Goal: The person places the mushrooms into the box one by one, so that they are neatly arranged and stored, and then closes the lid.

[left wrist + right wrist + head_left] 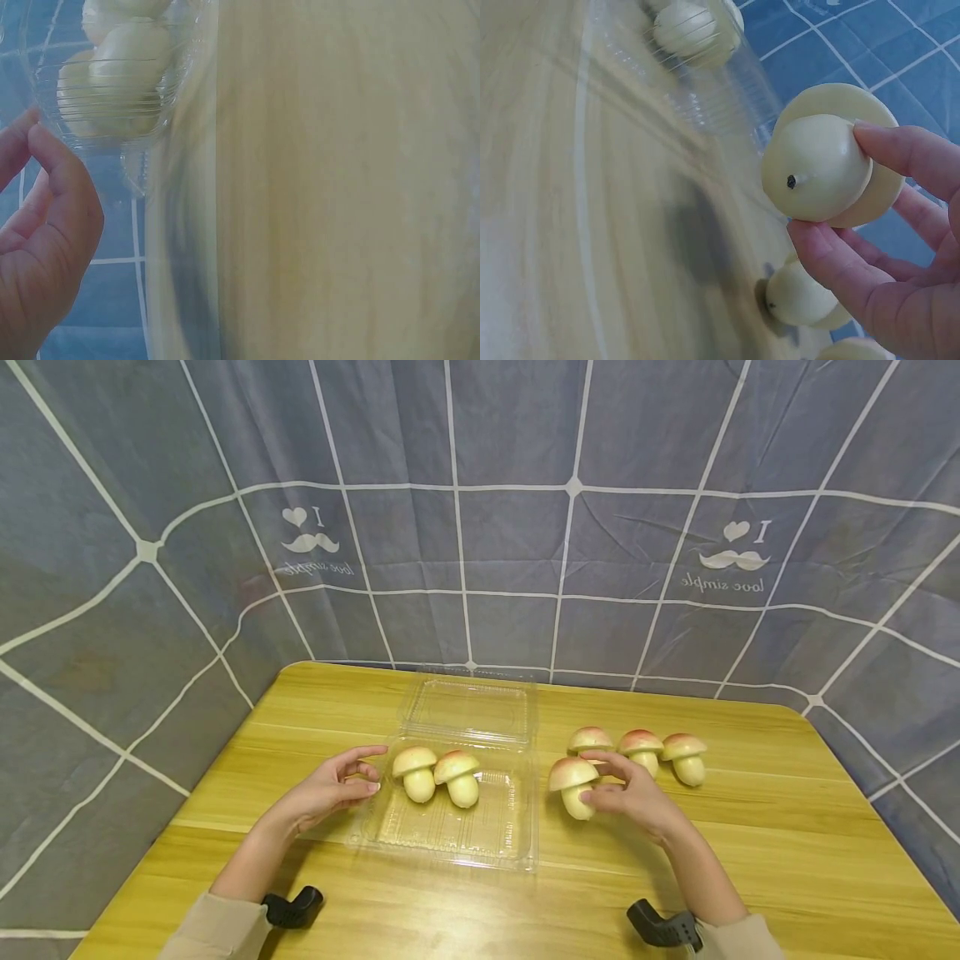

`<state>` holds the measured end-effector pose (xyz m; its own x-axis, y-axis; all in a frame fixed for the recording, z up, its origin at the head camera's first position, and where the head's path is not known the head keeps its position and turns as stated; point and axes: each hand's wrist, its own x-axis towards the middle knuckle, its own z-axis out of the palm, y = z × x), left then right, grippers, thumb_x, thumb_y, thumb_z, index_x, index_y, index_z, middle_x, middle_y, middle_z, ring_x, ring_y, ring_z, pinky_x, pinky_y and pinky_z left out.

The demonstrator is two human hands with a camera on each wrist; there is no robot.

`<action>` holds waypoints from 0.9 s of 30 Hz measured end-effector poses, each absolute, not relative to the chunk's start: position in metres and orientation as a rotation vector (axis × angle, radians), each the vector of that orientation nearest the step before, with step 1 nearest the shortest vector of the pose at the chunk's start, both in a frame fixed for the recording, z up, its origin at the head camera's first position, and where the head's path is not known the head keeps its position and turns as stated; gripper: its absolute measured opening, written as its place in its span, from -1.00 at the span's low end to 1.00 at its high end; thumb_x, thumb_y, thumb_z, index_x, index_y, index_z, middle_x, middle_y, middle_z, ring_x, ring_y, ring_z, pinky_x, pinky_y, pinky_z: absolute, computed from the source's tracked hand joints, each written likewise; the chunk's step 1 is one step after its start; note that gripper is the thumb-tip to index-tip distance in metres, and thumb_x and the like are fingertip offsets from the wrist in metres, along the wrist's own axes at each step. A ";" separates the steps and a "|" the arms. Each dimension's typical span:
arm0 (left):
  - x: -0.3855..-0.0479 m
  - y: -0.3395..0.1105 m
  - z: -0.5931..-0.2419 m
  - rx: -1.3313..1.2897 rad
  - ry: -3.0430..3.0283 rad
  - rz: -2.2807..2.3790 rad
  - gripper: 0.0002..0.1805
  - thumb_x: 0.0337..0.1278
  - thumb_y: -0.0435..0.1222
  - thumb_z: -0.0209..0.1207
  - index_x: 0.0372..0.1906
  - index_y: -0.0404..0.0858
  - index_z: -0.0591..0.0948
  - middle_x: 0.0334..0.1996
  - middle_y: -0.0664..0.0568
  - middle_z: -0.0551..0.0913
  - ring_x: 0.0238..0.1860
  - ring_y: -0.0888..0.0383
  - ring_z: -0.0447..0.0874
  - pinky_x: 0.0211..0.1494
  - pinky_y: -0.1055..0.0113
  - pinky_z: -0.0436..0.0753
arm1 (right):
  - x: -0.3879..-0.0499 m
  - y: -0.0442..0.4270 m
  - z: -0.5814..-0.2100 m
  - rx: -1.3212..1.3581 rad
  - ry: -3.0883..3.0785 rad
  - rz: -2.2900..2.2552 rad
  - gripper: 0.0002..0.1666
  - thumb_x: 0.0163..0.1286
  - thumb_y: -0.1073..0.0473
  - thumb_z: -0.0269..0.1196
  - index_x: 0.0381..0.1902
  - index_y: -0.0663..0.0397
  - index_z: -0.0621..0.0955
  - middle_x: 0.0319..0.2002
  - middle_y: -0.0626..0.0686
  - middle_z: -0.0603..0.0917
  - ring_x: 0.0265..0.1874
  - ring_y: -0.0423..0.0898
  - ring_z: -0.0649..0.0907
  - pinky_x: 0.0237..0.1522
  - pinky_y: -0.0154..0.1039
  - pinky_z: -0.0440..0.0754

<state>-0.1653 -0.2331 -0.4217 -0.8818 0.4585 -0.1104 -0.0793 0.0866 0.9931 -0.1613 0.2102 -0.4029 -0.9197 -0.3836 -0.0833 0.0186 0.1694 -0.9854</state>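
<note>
My right hand (630, 793) grips a toy mushroom (576, 802) with a cream stem and a reddish cap. In the right wrist view the thumb and fingers pinch this mushroom (817, 165) above the table, its stem end facing the camera. My left hand (326, 789) is at the left edge of a clear plastic clamshell box (487, 856), fingers loosely bent and thumb apart from the index finger; whether they touch the rim I cannot tell. Two mushrooms, a left one (416, 774) and a right one (459, 778), lie inside the box.
Behind the held mushroom lie three more on the table: one partly hidden (588, 739), a middle one (640, 747) and a right one (686, 758). The box's lid (471, 710) lies folded back. A blue-grey curtain (510, 543) hangs beyond the wooden table (787, 827).
</note>
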 end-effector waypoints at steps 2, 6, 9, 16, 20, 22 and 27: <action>-0.165 -0.233 -0.421 0.372 1.977 1.849 -0.28 0.18 -0.46 0.13 0.38 -0.44 0.07 -0.21 -0.06 0.39 -0.33 0.24 0.49 -0.27 0.43 0.55 | -0.163 0.208 -0.401 -0.351 2.133 -1.811 -0.23 0.14 0.33 0.31 0.29 0.32 0.27 0.08 0.37 0.33 -0.28 -0.05 0.60 -0.24 -0.21 0.59; -0.165 -0.233 -0.421 0.370 1.976 1.849 -0.28 0.18 -0.45 0.13 0.39 -0.43 0.07 -0.21 -0.06 0.39 -0.33 0.24 0.48 -0.28 0.44 0.54 | -0.165 0.203 -0.399 -0.353 2.126 -1.809 -0.23 0.14 0.32 0.33 0.29 0.31 0.28 0.10 0.39 0.31 -0.24 -0.04 0.58 -0.22 -0.20 0.59; -0.165 -0.233 -0.422 0.367 1.978 1.850 -0.28 0.18 -0.46 0.13 0.38 -0.44 0.07 -0.21 -0.05 0.39 -0.34 0.25 0.48 -0.28 0.44 0.54 | -0.167 0.198 -0.398 -0.342 2.114 -1.814 -0.22 0.13 0.31 0.33 0.29 0.29 0.28 0.12 0.39 0.30 -0.23 -0.05 0.58 -0.22 -0.19 0.59; -0.165 -0.233 -0.423 0.369 1.977 1.857 -0.28 0.18 -0.46 0.13 0.38 -0.44 0.07 -0.21 -0.04 0.39 -0.34 0.26 0.48 -0.29 0.45 0.53 | -0.171 0.187 -0.394 -0.350 2.092 -1.843 -0.21 0.11 0.33 0.34 0.28 0.32 0.29 0.11 0.37 0.31 -0.26 -0.09 0.61 -0.25 -0.23 0.60; -0.165 -0.233 -0.424 0.368 1.977 1.856 -0.28 0.18 -0.46 0.13 0.38 -0.45 0.07 -0.22 -0.04 0.39 -0.35 0.27 0.48 -0.29 0.45 0.53 | -0.172 0.182 -0.392 -0.364 2.095 -1.834 -0.21 0.11 0.33 0.34 0.29 0.30 0.30 0.15 0.38 0.30 -0.28 -0.08 0.61 -0.27 -0.24 0.60; -0.165 -0.233 -0.424 0.366 1.978 1.855 -0.28 0.17 -0.46 0.13 0.38 -0.45 0.07 -0.22 -0.05 0.39 -0.35 0.27 0.48 -0.29 0.45 0.53 | -0.173 0.179 -0.391 -0.368 2.095 -1.831 -0.21 0.11 0.33 0.35 0.29 0.28 0.30 0.17 0.38 0.29 -0.28 -0.07 0.61 -0.26 -0.23 0.60; -0.165 -0.233 -0.423 0.368 1.975 1.857 -0.28 0.18 -0.46 0.13 0.38 -0.44 0.07 -0.22 -0.04 0.39 -0.34 0.26 0.48 -0.28 0.44 0.54 | -0.175 0.173 -0.390 -0.374 2.088 -1.831 -0.22 0.12 0.32 0.35 0.29 0.29 0.32 0.18 0.39 0.29 -0.25 -0.05 0.60 -0.23 -0.20 0.61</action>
<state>-0.1655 -0.2328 -0.4235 -0.8839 0.4545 -0.1103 -0.0821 0.0814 0.9933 -0.1746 0.1731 -0.3902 -0.9085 -0.4105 -0.0784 0.0241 0.1357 -0.9905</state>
